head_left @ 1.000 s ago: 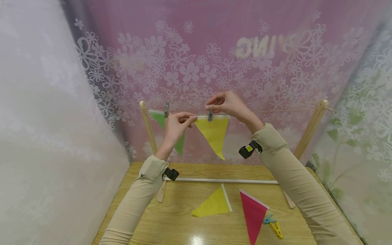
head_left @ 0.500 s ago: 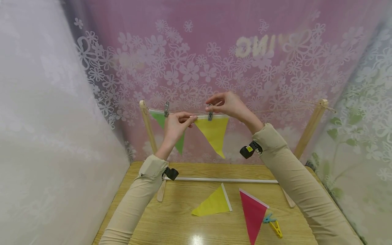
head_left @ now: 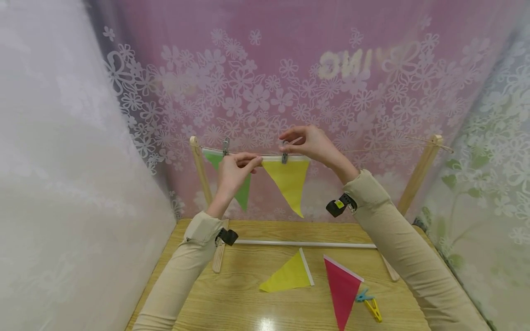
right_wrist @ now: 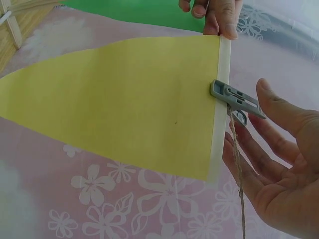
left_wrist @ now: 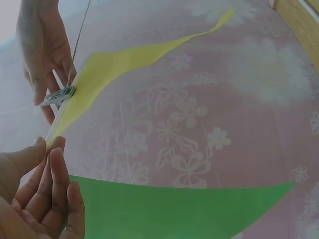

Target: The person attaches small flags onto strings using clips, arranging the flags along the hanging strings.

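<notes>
A yellow pennant [head_left: 287,179] with a white top strip hangs on the string [right_wrist: 238,169], under a grey clothespin [right_wrist: 234,97] that bites its strip and the string. At the pennant's left top corner, my left hand [head_left: 235,172] pinches the strip between thumb and fingertips. My right hand [head_left: 312,145] is around the clothespin's handle end; in the right wrist view its thumb [right_wrist: 274,104] stands apart from the handles, with the other fingers behind. Further left, a green pennant [head_left: 244,193] hangs from another grey clothespin [head_left: 226,146], partly hidden by my left hand.
Two wooden posts [head_left: 420,172] carry the string, and a white rod [head_left: 306,243] joins them low down. On the wooden table [head_left: 232,303] lie another yellow pennant [head_left: 287,275], a red pennant [head_left: 341,289], a blue clothespin [head_left: 363,296] and a yellow clothespin [head_left: 374,310].
The right thumb and index finger have parted slightly, showing more of the clothespin's handle. My left hand has shifted a little to the left.
</notes>
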The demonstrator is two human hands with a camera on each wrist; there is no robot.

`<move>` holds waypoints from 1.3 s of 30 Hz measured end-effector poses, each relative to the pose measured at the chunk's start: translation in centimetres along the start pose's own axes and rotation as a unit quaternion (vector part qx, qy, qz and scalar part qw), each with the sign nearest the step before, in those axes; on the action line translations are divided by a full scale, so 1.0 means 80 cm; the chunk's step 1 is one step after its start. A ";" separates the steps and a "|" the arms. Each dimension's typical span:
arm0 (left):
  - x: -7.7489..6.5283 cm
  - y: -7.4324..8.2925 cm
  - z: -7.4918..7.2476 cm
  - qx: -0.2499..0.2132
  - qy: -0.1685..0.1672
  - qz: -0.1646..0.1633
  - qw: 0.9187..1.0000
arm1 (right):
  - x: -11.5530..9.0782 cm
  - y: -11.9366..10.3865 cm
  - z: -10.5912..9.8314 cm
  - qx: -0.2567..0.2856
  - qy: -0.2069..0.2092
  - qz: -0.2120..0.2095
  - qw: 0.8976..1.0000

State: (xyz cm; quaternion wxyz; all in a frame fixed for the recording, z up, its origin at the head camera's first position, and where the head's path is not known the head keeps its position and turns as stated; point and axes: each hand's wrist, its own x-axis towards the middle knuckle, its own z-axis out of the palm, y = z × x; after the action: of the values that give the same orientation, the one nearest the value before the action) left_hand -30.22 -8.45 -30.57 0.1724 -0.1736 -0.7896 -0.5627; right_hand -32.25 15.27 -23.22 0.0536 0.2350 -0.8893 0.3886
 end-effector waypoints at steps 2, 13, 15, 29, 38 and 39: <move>-0.001 0.000 -0.002 -0.010 0.002 0.002 1.000 | -0.001 0.000 0.000 -0.001 0.001 0.000 1.000; -0.005 -0.003 -0.006 -0.026 0.008 0.018 0.999 | -0.007 0.000 -0.002 0.007 0.020 0.015 1.000; -0.006 -0.003 -0.006 -0.030 0.008 0.020 0.999 | -0.008 0.001 -0.003 0.012 0.022 0.014 1.000; -0.008 -0.003 -0.009 -0.031 0.006 0.018 0.999 | -0.015 0.000 -0.008 0.030 0.037 0.005 0.999; -0.018 -0.010 -0.003 -0.053 0.019 0.052 0.997 | -0.032 0.004 -0.010 0.037 0.157 -0.030 0.986; -0.021 -0.012 -0.001 -0.054 0.020 0.054 0.997 | -0.035 0.004 -0.011 0.047 0.178 -0.041 0.982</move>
State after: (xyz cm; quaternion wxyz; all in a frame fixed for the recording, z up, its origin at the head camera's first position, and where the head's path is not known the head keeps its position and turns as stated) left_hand -29.19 -8.96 -32.07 0.2092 -0.2138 -0.7435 -0.5981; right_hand -30.00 17.15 -23.64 0.2155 0.2007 -0.8359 0.4632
